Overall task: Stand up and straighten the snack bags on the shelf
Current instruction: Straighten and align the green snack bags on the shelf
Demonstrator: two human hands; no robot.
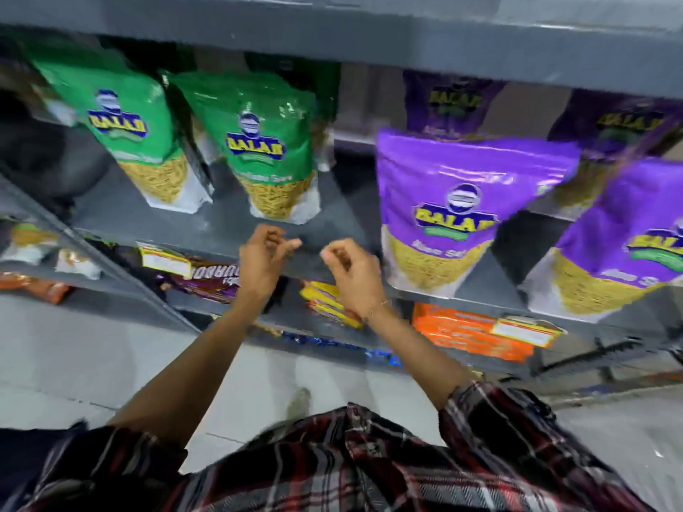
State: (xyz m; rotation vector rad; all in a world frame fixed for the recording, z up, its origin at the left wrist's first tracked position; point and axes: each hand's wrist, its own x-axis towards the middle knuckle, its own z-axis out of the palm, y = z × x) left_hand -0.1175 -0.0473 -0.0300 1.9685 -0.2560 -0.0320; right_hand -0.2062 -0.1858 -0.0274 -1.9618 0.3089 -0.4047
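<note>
My left hand [264, 258] and right hand [353, 269] hang loosely curled and empty before the grey shelf [207, 230] edge. Two green snack bags [255, 145] stand behind them; purple snack bags [458, 212] stand upright to the right. Orange packets [469, 336] lie below.

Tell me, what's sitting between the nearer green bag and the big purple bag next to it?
Nothing: in the head view, only bare grey shelf separates the green bag from the purple bag. Both hands hover empty just below that gap.
</note>
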